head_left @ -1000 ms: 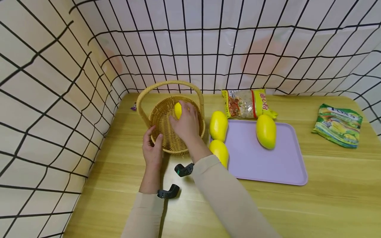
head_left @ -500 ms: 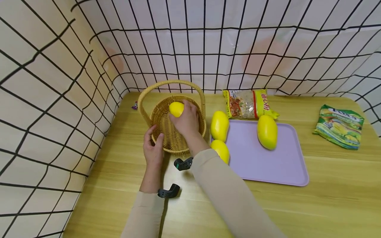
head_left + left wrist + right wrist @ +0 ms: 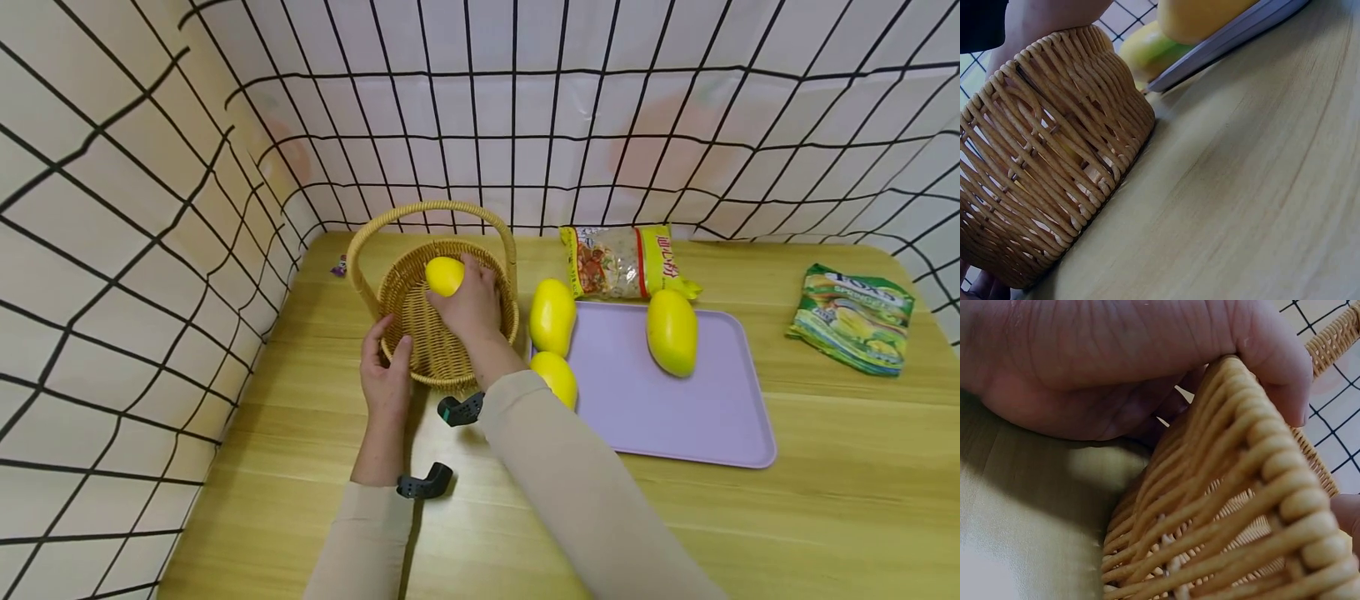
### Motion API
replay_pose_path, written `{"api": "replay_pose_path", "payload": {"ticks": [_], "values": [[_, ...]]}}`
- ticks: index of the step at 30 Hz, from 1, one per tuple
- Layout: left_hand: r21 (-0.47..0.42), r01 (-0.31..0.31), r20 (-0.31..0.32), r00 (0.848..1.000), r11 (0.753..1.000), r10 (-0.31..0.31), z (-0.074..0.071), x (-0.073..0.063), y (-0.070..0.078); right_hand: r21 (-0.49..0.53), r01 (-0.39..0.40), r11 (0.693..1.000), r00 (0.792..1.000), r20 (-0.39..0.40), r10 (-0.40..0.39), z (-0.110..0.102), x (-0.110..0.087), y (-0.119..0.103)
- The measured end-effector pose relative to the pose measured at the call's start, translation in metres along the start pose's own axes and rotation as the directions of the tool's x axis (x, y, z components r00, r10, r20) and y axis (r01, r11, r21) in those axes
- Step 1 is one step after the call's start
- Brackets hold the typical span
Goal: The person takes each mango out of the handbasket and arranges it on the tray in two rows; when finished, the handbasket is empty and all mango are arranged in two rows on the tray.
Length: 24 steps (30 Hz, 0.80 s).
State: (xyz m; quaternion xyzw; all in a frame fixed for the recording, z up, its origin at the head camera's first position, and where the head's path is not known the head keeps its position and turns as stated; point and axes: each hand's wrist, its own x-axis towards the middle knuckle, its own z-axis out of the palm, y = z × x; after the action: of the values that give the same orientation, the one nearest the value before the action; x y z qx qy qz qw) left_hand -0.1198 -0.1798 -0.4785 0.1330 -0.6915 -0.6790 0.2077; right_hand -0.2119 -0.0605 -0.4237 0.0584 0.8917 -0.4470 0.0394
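A round wicker basket [image 3: 448,383] with a tall arched handle stands on the wooden table. My left hand [image 3: 385,375] grips its near left rim, thumb inside and fingers outside; the right wrist view shows this thumb [image 3: 1279,362] hooked over the rim. Inside the basket, at the far side, my right hand [image 3: 472,304] holds a yellow mango [image 3: 444,276], its fingers partly hidden behind the hand. Two more mangoes, an upper one [image 3: 552,318] and a lower one [image 3: 557,379] partly covered by the right sleeve, lie along the tray's left edge.
A lilac tray [image 3: 675,421] sits right of the basket, with another mango [image 3: 671,333] at its far side. Behind it lies a yellow-ended food packet [image 3: 618,262]. A green candy bag [image 3: 853,321] is far right, a small purple wrapper [image 3: 339,267] far left. Black wire mesh [image 3: 513,137] encloses the table.
Over the first half second, the mango under my right hand came further into view toward the left of the basket. Since then both hands have stayed nearly still.
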Motion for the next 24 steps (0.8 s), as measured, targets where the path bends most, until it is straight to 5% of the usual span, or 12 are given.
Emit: {"api": "replay_pose_path", "payload": {"ticks": [15, 24], "values": [[-0.013, 0.039, 0.012, 0.999, 0.999, -0.039, 0.000, 0.000, 0.003, -0.023, 0.015, 1.000, 1.000, 0.017, -0.015, 0.002, 0.000, 0.000], [0.001, 0.021, 0.014, 1.000, 1.000, -0.021, 0.003, -0.010, 0.030, -0.023, 0.027, 0.999, 0.999, 0.024, -0.027, 0.002, 0.001, 0.001]]}}
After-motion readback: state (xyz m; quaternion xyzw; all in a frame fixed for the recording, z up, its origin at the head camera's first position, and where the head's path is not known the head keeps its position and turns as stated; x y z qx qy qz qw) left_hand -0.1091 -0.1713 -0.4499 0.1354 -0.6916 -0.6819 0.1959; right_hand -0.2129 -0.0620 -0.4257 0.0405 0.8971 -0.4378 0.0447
